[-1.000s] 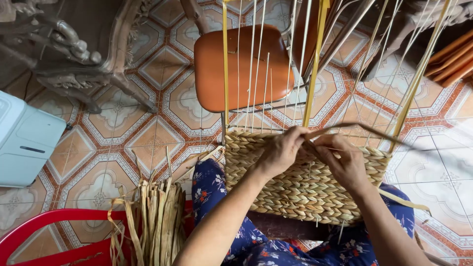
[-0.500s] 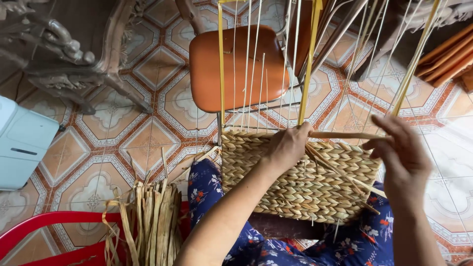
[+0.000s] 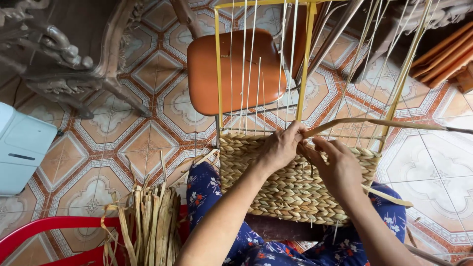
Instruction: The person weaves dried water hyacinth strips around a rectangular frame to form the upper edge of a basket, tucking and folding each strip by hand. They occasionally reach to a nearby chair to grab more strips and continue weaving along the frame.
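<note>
Weaving is what we have in hand, and we take our bearings from the half-made woven basket (image 3: pixel 295 184) resting on our lap. Far off to its left sits a pale blue plastic box (image 3: pixel 22 148) on the tiled floor (image 3: pixel 148 143); nearer, low and to the left of the basket, a bundle of dried rush strips (image 3: pixel 152 226) stands beside a red plastic chair rim (image 3: pixel 44 231). Beyond the basket, past its upright stakes (image 3: pixel 246 69), we see an orange stool seat (image 3: pixel 231 69).

Our left hand (image 3: pixel 281 148) sits at the basket's top edge, fingers curled in tight, pinching the near end of a flat rush strand (image 3: pixel 374 123). Just to its right our right hand (image 3: pixel 340 165) lies against the rim, fingers half bent and close together on the braid; whether they grip the strand we cannot tell. The strand itself runs out to the right, well past the basket.

We judge a new row is being laid. The next move calls for drawing the strand snug and passing it behind the nearest stake.
</note>
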